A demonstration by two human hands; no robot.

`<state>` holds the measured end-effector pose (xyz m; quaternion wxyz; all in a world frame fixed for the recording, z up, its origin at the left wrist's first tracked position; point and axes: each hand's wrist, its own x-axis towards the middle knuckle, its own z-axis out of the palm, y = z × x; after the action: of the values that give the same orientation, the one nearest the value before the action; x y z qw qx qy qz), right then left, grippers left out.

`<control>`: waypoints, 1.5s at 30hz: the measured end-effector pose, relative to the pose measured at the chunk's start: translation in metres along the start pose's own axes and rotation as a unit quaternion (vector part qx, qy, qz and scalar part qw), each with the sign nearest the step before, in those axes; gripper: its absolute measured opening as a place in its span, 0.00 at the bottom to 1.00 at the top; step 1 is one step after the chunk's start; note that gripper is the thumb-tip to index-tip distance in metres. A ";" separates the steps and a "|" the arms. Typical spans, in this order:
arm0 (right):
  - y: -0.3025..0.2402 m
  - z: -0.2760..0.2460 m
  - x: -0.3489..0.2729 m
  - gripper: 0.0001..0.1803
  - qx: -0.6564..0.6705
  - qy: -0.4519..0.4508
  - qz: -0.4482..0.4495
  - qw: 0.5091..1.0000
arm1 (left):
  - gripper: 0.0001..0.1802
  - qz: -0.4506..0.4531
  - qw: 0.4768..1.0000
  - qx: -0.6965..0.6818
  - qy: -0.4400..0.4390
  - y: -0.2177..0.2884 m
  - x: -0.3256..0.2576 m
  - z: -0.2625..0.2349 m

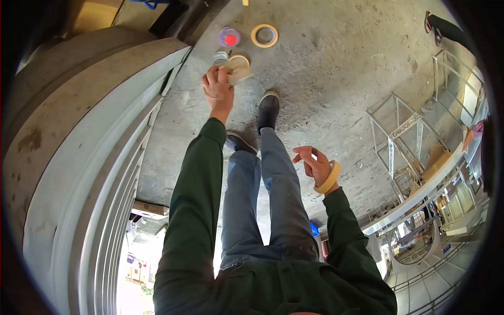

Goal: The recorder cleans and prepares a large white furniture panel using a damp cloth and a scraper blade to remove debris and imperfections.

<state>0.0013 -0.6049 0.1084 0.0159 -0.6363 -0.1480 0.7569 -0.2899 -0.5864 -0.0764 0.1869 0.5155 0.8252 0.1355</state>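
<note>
Curving down the far left side is a large grey rounded metal wall with horizontal ribs [89, 173], and just beside it the person's left arm in a dark green sleeve [191, 210] is stretching forward. At its end the left hand [218, 92] is closing its fingers together around a crumpled beige rag or wad of tape [237, 71], gripping it over the grey concrete floor [336, 79]. Touching that wad from behind is a small clear jar with a metal lid [220, 56]; farther out, a round purple lid with a red centre [229, 38] is lying next to a flat tan roll of masking tape [264, 35]. Below these, two dark shoes [268, 110] and blue jeans [262, 205] are showing in the middle. To the right, the right hand [312, 163] is hovering palm-up with fingers loosely curled and slightly spread, pinching nothing, while a second tan tape roll [329, 178] is sitting around its wrist like a bracelet. Further right, a clear glass-and-metal frame rack [404, 136] is standing on the floor, and another person's sandalled foot [438, 27] is showing at the top right edge.
</note>
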 end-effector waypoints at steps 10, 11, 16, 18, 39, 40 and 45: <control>0.034 -0.010 0.002 0.08 -0.026 0.024 -0.273 0.961 | 0.23 -0.074 0.928 -0.336 -0.142 -0.051 -0.017 -0.049; 0.034 -0.006 -0.009 0.11 -0.060 0.049 -0.302 0.950 | 0.24 0.037 0.982 -0.154 -0.107 -0.050 -0.030 -0.069; 0.059 0.008 -0.071 0.25 -0.255 0.078 -0.487 0.832 | 0.23 0.186 0.934 -0.272 -0.138 0.070 -0.112 -0.204; 0.070 0.010 -0.124 0.33 -0.279 0.094 -0.510 0.809 | 0.23 0.245 0.906 -0.281 -0.200 0.122 -0.149 -0.251; 0.427 -0.124 -0.485 0.35 0.111 0.266 -0.564 0.774 | 0.28 0.284 0.614 -0.444 -0.588 0.429 -0.509 -0.290; 0.451 -0.137 -0.484 0.35 0.099 0.301 -0.545 0.776 | 0.28 0.290 0.606 -0.444 -0.593 0.447 -0.533 -0.273; 0.546 -0.217 -0.546 0.34 0.082 0.405 -0.447 0.793 | 0.27 -0.071 0.369 -0.451 -0.809 0.516 -0.662 -0.194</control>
<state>0.4049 -1.1987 0.4665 0.4633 -0.7439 -0.3332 0.3479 0.3004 -0.9659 0.4232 0.9791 0.1572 0.1290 -0.0084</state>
